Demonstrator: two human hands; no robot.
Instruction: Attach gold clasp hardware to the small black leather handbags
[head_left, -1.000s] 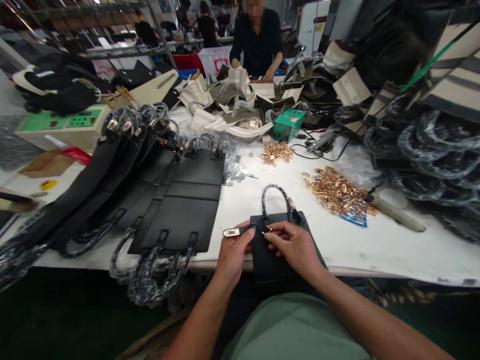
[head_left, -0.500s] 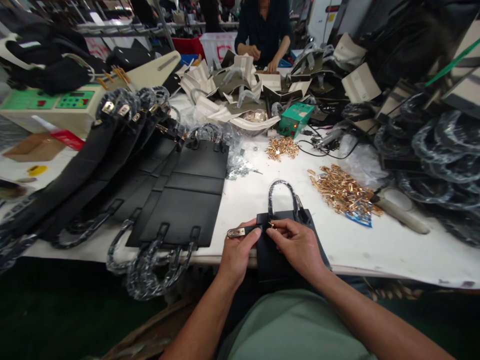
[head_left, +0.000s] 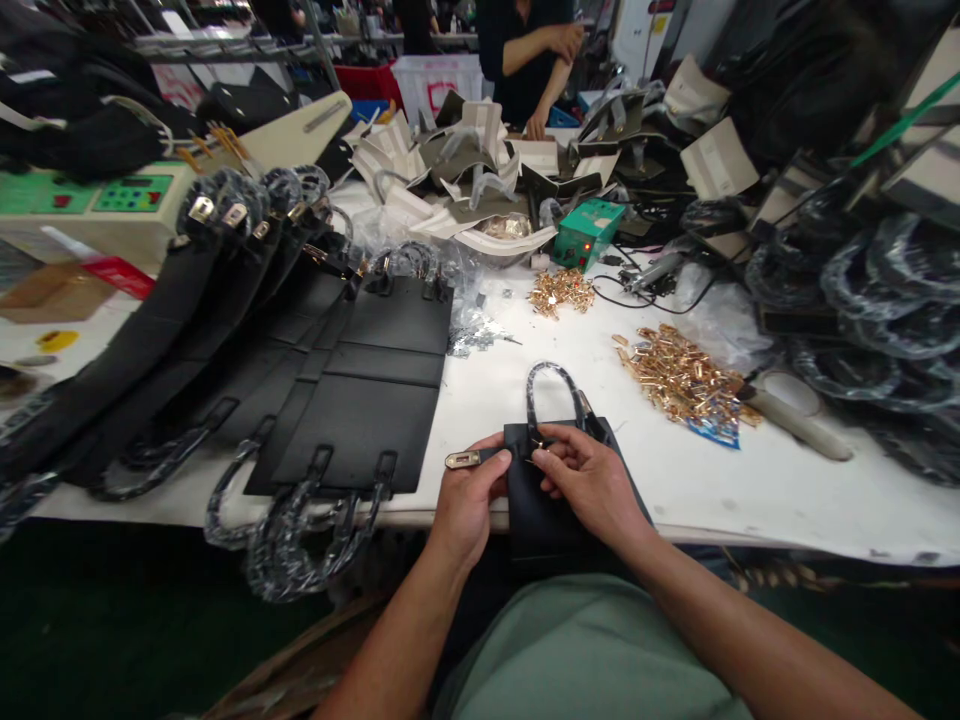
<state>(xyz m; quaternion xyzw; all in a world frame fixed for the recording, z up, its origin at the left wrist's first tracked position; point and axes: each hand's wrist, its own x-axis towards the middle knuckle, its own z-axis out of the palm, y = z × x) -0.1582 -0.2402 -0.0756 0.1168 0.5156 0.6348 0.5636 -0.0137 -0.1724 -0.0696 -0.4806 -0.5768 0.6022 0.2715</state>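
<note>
A black handbag panel (head_left: 536, 515) lies at the table's front edge, its plastic-wrapped handle (head_left: 553, 368) standing up behind my hands. My left hand (head_left: 469, 495) is closed on a black strap (head_left: 491, 454), thumb on top. From that grip the strap's end sticks out to the left, carrying a gold metal plate (head_left: 463, 459) with a slot. My right hand (head_left: 589, 480) is closed in a pinch over the panel, just below the handle's left base. A small gold metal piece (head_left: 538, 448) shows at its fingertips; its exact kind is too small to make out.
On the left lie stacked black bag panels (head_left: 367, 400) with wrapped handles. Gold hardware piles (head_left: 679, 375) (head_left: 561, 292), a green box (head_left: 587, 232) and a roll of tape (head_left: 791, 393) sit beyond and right. Beige bag parts (head_left: 480, 150) heap up before a co-worker (head_left: 525, 60).
The metal-plated strap end has tilted slightly in my left hand. My right fingers have shifted a little at the handle base. Across the table, the co-worker has raised one arm.
</note>
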